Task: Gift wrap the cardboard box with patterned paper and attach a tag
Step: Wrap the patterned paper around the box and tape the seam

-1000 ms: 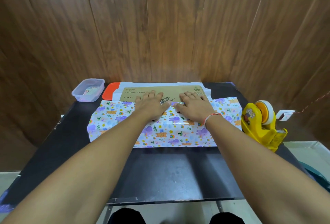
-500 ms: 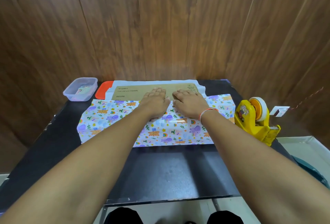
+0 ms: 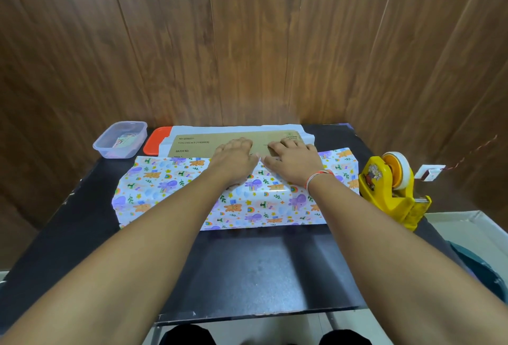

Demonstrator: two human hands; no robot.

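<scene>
The left hand [image 3: 235, 159] lies flat, palm down, fingers extended and close together, gripping nothing. It presses on the far edge of the patterned paper [image 3: 170, 188], with the fingertips reaching onto the cardboard box [image 3: 203, 145]. The right hand [image 3: 295, 161] lies flat in the same manner, just beside the left hand; the two thumbs nearly touch. A thread band [image 3: 316, 178] encircles the right wrist.

The cardboard box lies flat near the far edge of the tabletop [image 3: 247, 267]. Its near portion is covered by the patterned paper, which is folded up over it from the near side. The far portion of the box is bare and shows printed text. White paper backing is visible around the far and side edges of the box.

An orange lid [image 3: 152, 143] lies to the left of the box, partly under the paper. A clear plastic container [image 3: 119, 139] stands at the far left corner of the tabletop, with small items inside; these cannot be identified. A yellow tape dispenser [image 3: 390, 190] stands at the right edge of the tabletop, just beside the paper. Wood panels [image 3: 247, 42] form the wall behind the tabletop.
</scene>
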